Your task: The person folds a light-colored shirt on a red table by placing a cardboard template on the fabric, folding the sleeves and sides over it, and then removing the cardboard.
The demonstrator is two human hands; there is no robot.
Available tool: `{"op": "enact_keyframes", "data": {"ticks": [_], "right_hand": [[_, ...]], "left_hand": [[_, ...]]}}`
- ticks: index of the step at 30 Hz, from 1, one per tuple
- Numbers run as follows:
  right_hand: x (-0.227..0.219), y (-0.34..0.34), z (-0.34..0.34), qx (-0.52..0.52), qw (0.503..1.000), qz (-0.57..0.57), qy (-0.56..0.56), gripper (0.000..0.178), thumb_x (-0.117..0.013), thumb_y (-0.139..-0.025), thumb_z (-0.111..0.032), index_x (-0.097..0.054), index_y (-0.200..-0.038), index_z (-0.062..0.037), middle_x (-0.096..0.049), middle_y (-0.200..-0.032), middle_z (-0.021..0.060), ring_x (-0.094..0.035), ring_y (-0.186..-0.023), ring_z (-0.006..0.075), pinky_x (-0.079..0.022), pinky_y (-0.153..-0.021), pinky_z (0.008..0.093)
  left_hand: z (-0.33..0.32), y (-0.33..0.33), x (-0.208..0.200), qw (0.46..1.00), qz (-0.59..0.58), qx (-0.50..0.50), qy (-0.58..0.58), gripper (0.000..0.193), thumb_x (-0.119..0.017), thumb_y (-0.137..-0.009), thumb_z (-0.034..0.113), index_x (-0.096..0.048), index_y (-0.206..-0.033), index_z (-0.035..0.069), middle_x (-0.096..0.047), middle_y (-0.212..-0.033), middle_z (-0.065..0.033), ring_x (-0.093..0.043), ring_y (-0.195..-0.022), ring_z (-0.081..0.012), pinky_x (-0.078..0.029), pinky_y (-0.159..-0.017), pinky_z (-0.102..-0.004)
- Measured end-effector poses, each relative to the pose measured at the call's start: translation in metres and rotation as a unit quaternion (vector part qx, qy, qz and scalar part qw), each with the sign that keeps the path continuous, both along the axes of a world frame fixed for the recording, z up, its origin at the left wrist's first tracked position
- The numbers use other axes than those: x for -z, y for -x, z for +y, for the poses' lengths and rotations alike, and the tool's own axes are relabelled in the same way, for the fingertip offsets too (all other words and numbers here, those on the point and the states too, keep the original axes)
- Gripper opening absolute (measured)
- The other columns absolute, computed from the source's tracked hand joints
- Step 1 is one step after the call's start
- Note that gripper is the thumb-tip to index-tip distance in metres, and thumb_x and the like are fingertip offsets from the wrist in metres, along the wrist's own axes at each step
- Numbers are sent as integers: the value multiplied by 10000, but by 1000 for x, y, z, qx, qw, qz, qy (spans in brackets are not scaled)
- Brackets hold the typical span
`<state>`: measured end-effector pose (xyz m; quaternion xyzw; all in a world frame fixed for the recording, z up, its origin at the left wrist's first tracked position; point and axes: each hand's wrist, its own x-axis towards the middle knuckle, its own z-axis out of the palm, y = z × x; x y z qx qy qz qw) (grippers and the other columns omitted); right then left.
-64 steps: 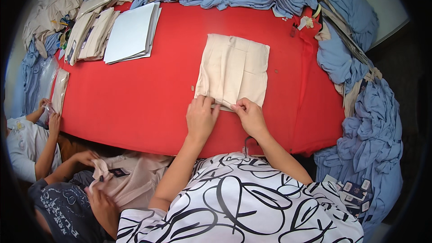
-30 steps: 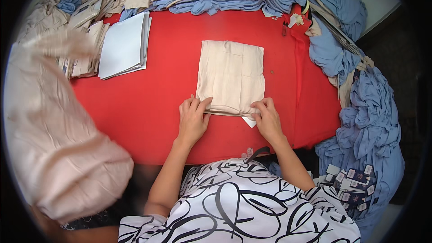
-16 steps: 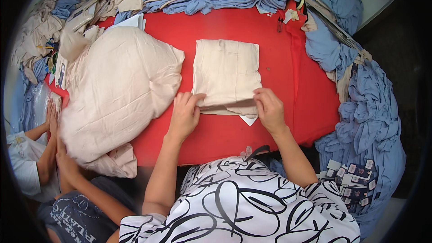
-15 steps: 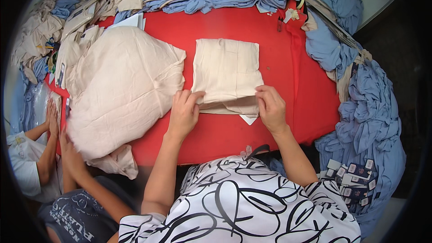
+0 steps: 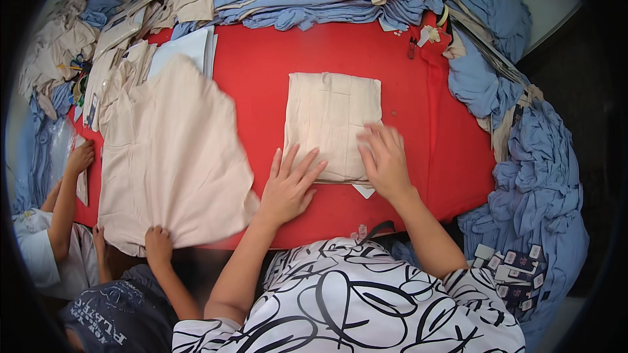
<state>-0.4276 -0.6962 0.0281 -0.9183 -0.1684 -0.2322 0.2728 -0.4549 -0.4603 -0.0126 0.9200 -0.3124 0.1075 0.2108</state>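
In front of me a beige garment (image 5: pixel 332 108) lies folded into a flat rectangle on the red tablecloth (image 5: pixel 255 55). My left hand (image 5: pixel 288 186) rests with fingers spread on its lower left corner. Over its right edge is my right hand (image 5: pixel 387 160), fingers apart and slightly blurred; whether it touches the cloth I cannot tell. A corner of white card (image 5: pixel 363 191) pokes out under the near edge of the folded garment.
At left, a co-worker's hands (image 5: pixel 159 245) hold the near edge of a spread beige garment (image 5: pixel 173 150). Another person's hand (image 5: pixel 81 155) is farther left. Stacks of beige and blue garments (image 5: pixel 294 10) line the back; blue clothes (image 5: pixel 540 176) and tags (image 5: pixel 520 268) lie right.
My hands have let go of the lifted near edge, which now lies flat, and their fingers have spread. The co-worker's garment has settled flatter, uncovering white sheets behind it.
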Motion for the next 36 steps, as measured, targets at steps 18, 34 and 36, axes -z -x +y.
{"op": "enact_keyframes", "data": {"ticks": [18,34,36], "right_hand": [[69,-93,42,39,987,25,153,515,-541,-944,-273,-489,-1362,22,-429,-1468,174,-361,-1388,333,-193,-1135,615],[69,-90,42,57,990,5,130,489,-603,-891,-255,-552,-1305,0,-517,-1384,130,-422,-1344,280,-231,-1122,611],[70,-88,41,64,989,5,134,491,-603,-891,-256,-551,-1307,0,-518,-1384,125,-424,-1341,279,-232,-1119,614]], "left_hand": [[-23,-95,-19,987,66,-92,116,184,-611,-866,121,-699,-1007,43,-674,-971,-142,-632,-913,-326,-538,-774,-423],[-68,-265,-19,963,237,-100,-76,373,-667,-809,342,-700,-1033,46,-685,-1058,-204,-648,-1039,-374,-524,-893,-442],[-75,-252,-16,968,206,-75,-124,500,-647,-824,418,-626,-1164,51,-642,-1159,-203,-592,-1121,-367,-478,-950,-457]]}}
